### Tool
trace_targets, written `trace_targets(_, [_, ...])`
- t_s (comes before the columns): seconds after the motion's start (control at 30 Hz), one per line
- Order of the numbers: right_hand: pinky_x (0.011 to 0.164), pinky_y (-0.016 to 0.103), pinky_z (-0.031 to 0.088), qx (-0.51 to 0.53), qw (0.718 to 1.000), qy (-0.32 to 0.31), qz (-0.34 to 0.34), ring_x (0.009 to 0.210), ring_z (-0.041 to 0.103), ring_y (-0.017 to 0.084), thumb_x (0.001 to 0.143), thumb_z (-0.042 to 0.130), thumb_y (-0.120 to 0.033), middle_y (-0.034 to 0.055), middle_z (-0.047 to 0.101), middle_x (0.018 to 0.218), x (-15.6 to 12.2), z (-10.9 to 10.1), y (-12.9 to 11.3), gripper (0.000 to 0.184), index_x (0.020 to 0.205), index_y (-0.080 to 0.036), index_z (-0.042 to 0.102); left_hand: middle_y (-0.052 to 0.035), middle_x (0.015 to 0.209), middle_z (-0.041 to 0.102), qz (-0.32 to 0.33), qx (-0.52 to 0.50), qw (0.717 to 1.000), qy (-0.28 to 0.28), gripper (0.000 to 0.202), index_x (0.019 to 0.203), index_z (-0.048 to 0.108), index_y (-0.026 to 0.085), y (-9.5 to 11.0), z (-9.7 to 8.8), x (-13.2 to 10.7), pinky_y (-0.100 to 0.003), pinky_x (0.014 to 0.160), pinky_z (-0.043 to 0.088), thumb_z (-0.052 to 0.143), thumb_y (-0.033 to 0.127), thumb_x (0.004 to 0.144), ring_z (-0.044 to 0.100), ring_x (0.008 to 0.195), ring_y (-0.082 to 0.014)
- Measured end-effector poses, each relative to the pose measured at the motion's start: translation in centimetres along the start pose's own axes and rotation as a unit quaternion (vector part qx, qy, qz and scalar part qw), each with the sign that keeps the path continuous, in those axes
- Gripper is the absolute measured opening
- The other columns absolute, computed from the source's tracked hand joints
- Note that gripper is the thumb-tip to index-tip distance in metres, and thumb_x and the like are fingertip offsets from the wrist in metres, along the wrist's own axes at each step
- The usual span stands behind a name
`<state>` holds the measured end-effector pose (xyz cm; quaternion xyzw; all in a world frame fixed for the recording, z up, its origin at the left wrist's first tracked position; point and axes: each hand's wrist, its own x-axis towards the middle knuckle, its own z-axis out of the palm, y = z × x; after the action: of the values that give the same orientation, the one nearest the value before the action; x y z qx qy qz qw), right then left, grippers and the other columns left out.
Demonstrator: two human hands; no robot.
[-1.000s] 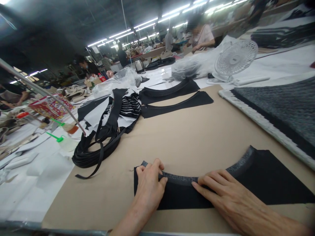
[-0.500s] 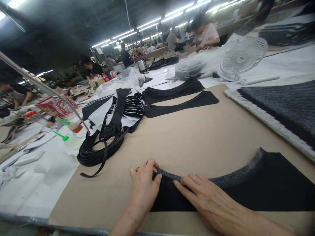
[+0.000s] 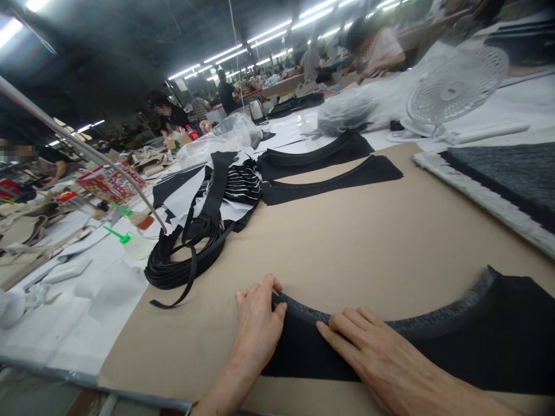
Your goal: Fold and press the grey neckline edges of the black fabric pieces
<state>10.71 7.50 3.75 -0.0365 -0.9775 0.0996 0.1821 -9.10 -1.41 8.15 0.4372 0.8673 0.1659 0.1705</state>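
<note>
A black fabric piece (image 3: 485, 341) lies flat at the front, its curved upper edge lined by a folded, speckled grey strip (image 3: 433, 318). My left hand (image 3: 260, 318) pinches that edge at its left end between thumb and fingers; the corner itself is partly hidden. A short way to the right, my right hand (image 3: 368, 341) is closed on the same edge, fingers together and thumb pressing the cloth from the near side. Between the two hands a short stretch of the strip shows. Two similar curved black pieces (image 3: 333, 180) lie farther back.
Brown board (image 3: 329, 248) covers the table. At left are a coil of black strips (image 3: 186, 271), a slanting metal rod (image 3: 87, 147) and green-tipped bottles (image 3: 136, 245). A white fan (image 3: 459, 86) and a stack of grey fabric (image 3: 511, 179) stand right. Several people work behind.
The view has turned slightly left, so most things sit farther right in the picture. Both hands stay on the fabric edge, the gap between them a little wider.
</note>
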Motion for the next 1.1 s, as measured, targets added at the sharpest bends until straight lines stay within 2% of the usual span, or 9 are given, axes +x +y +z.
trace_targets(0.17, [0.085, 0.035, 0.042, 0.02, 1.0, -0.017, 0.007, 0.087, 0.05, 0.02, 0.076, 0.042, 0.003, 0.0058, 0.055, 0.1, -0.2, -0.1, -0.1, 0.051, 0.122, -0.015, 0.053, 0.0014, 0.086, 0.064, -0.005, -0.008, 1.0, 0.013, 0.017, 0.091, 0.055, 0.023, -0.2, 0.2, 0.0, -0.036, 0.085, 0.029, 0.055, 0.012, 0.078, 0.056, 0.088, -0.0202])
trace_targets(0.4, [0.078, 0.034, 0.042, 0.024, 1.0, -0.003, 0.005, 0.08, 0.049, 0.019, 0.075, 0.041, 0.004, 0.005, 0.054, 0.095, 0.2, 0.1, 0.0, 0.043, 0.111, -0.015, 0.056, 0.0022, 0.081, 0.063, -0.027, -0.028, 0.999, 0.01, 0.013, 0.087, 0.056, 0.022, -0.3, 0.1, -0.1, -0.034, 0.083, 0.03, 0.058, 0.013, 0.078, 0.057, 0.085, -0.0188])
trace_targets(0.6, [0.077, 0.035, 0.042, -0.017, 1.0, 0.002, -0.002, 0.079, 0.051, 0.02, 0.075, 0.039, 0.004, 0.0049, 0.055, 0.092, 0.9, -0.1, -0.2, 0.039, 0.104, -0.016, 0.056, 0.0043, 0.075, 0.06, -0.024, -0.001, 1.0, 0.013, 0.015, 0.089, 0.054, 0.022, -0.5, 0.1, -0.1, -0.035, 0.083, 0.028, 0.06, 0.014, 0.078, 0.056, 0.079, -0.0175])
trace_targets(0.67, [0.076, 0.035, 0.042, -0.025, 1.0, 0.009, -0.004, 0.078, 0.052, 0.02, 0.075, 0.037, 0.004, 0.0048, 0.055, 0.089, 1.7, 0.1, -0.5, 0.038, 0.102, -0.016, 0.056, 0.0048, 0.074, 0.059, -0.026, -0.002, 1.0, 0.012, 0.015, 0.089, 0.053, 0.022, -0.5, 0.1, -0.1, -0.035, 0.083, 0.029, 0.06, 0.016, 0.077, 0.056, 0.08, -0.0179])
trace_targets(0.83, [0.078, 0.036, 0.043, -0.033, 0.999, 0.021, -0.004, 0.08, 0.052, 0.019, 0.074, 0.035, 0.005, 0.0065, 0.057, 0.096, 3.7, 1.8, -1.5, 0.047, 0.115, -0.012, 0.051, 0.0044, 0.074, 0.059, -0.021, -0.002, 0.999, 0.036, 0.015, 0.089, 0.051, 0.022, -0.8, 0.3, -0.3, -0.036, 0.082, 0.029, 0.06, 0.017, 0.078, 0.056, 0.083, -0.0195])
trace_targets(0.93, [0.076, 0.037, 0.044, -0.06, 0.998, 0.017, -0.002, 0.079, 0.051, 0.02, 0.073, 0.036, 0.002, 0.0067, 0.056, 0.093, 4.3, 2.7, -1.9, 0.045, 0.114, -0.011, 0.051, 0.0052, 0.075, 0.058, -0.028, -0.018, 0.999, 0.039, 0.017, 0.089, 0.051, 0.022, -1.0, 0.2, -0.2, -0.035, 0.081, 0.03, 0.062, 0.02, 0.077, 0.056, 0.08, -0.0177])
trace_targets(1.1, [0.075, 0.037, 0.047, -0.075, 0.994, 0.077, -0.008, 0.078, 0.053, 0.021, 0.07, 0.039, 0.001, 0.0068, 0.057, 0.091, 4.4, 2.9, -2.1, 0.044, 0.11, -0.01, 0.053, 0.0047, 0.076, 0.055, -0.023, -0.042, 0.997, 0.066, 0.019, 0.091, 0.05, 0.022, -1.6, 0.5, -0.4, -0.037, 0.081, 0.035, 0.064, 0.022, 0.078, 0.054, 0.077, -0.0171])
